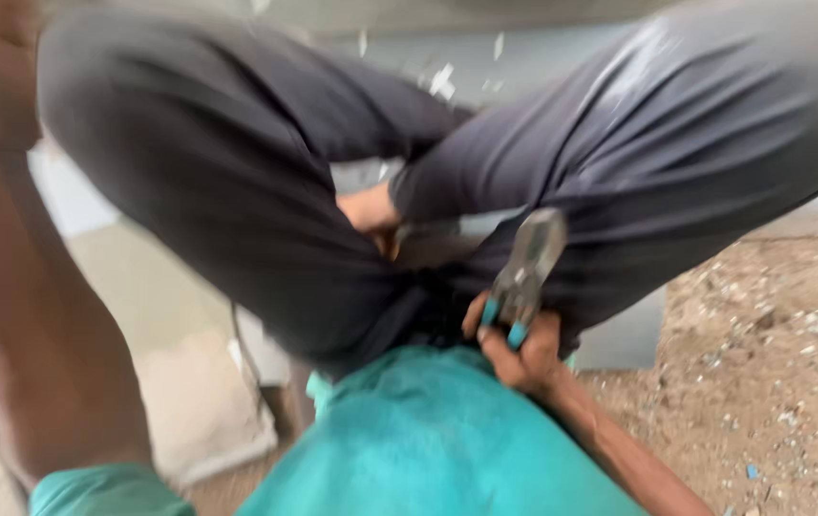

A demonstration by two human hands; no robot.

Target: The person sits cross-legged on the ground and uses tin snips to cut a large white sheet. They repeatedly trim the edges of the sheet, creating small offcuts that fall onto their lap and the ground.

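Sandy, rubble-strewn ground [772,382] lay to the right of a person who squatted low, with pale slabs [189,401] and a grey surface behind. The whole view was blurred by motion.

Grip: the right hand [523,349] was closed around the teal-covered handles of a pair of pliers [523,272], fingers wrapped over both handles so that they were pressed together. The metal head pointed up and away from the body, against the dark trouser leg [695,143]; this kept the tool close to the lap and ready to hand. Whether the pliers' nose pinched anything could not be told.

Outward: the left arm [36,315] ran up the left edge of the view, and its hand was out of the picture at the top, so its grip could not be judged. Between the bent knees a bare foot or heel [371,210] showed, which suggested a crouch with weight set low for work near the floor. A teal shirt [428,440] filled the bottom centre. Pale chips [442,81] lay scattered on the grey surface beyond the knees.
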